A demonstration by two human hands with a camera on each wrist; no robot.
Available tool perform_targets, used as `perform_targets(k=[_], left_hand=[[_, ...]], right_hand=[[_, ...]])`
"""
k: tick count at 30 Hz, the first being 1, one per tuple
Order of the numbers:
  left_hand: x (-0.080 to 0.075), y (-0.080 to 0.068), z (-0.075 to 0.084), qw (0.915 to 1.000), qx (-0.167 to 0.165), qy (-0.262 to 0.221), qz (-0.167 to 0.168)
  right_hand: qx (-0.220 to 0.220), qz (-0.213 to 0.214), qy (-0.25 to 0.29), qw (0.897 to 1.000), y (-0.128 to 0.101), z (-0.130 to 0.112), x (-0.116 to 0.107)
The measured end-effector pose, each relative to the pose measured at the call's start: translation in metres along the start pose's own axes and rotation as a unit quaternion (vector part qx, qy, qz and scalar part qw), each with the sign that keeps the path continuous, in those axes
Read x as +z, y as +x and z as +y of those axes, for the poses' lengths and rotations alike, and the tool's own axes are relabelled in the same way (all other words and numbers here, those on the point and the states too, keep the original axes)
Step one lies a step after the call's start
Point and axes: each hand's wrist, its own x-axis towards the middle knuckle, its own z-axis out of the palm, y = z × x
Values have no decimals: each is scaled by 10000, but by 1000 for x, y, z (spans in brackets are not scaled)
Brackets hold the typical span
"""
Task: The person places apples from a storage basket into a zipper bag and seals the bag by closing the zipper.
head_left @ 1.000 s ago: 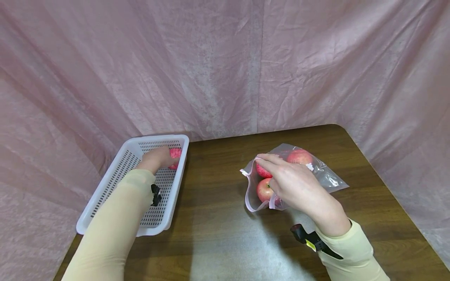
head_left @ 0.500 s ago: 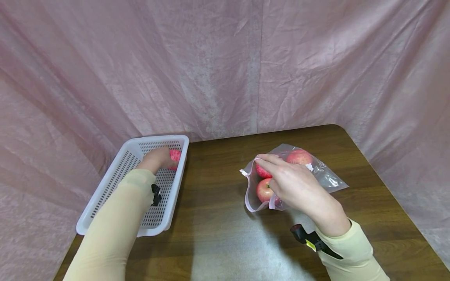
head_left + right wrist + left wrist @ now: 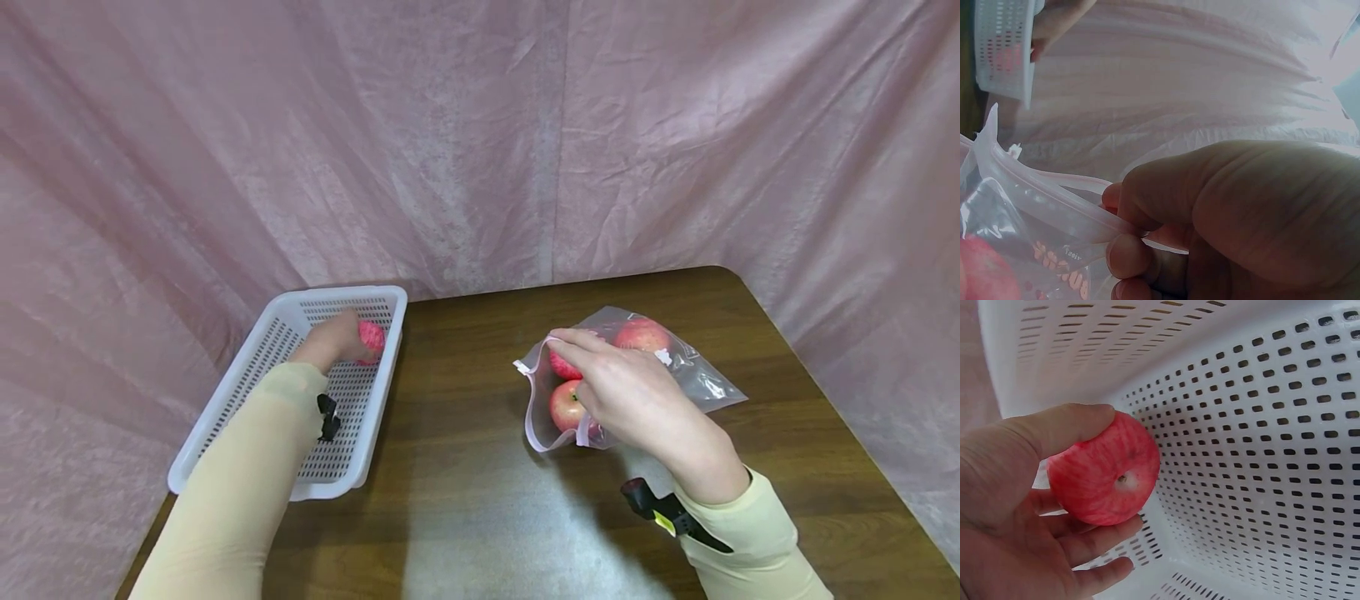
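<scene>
Inside the white plastic basket [image 3: 360,454], my left hand [image 3: 330,340] grips a red apple [image 3: 371,336]. The left wrist view shows the thumb across one side of that apple [image 3: 1107,472] and fingers under the other, with its stem hollow facing the camera. On the right, my right hand [image 3: 630,387] pinches the rim of a clear zip bag [image 3: 705,379] between thumb and fingers. The bag lies on its side, mouth toward the left, with several apples inside, one of them a red and yellow apple [image 3: 566,406]. In the right wrist view the bag's zip edge [image 3: 1066,197] runs into the pinch.
A brown wooden table [image 3: 465,417] carries both the basket at the left and the bag at the right. Behind it hangs a pink curtain [image 3: 480,150]. The basket's raised walls surround my left hand.
The left hand and its apple have shifted very slightly left within the basket, away from the right wall. My right hand keeps its hold on the bag, which looks unmoved.
</scene>
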Motion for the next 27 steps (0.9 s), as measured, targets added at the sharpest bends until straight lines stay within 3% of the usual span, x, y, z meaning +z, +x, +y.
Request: perform_targets(k=[1,2,5,6,10,13,27], left_hand=[[-6,-9,7,9999,-75,-20,-68],[-7,-10,6,10000,-39,-75,-25],[-13,-8,0,9993,164,-255,219],[-12,-1,-8,9986,298,-240,374],[-17,-4,-11,9955,507,-284,747],[-24,-17,-1,9944,512,-354,857],[-29,-48,31,9804,1202,-517,1473]], right_hand=[[15,-8,0,10000,0,0,0],[29,-17,0,10000,0,0,0],[54,-52,13,10000,0,1,0],[63,-67,14,10000,0,1,0],[57,-105,23,9999,2,1,-1],[48,-114,37,9999,2,1,0],[14,-35,31,10000,1,3,-1]])
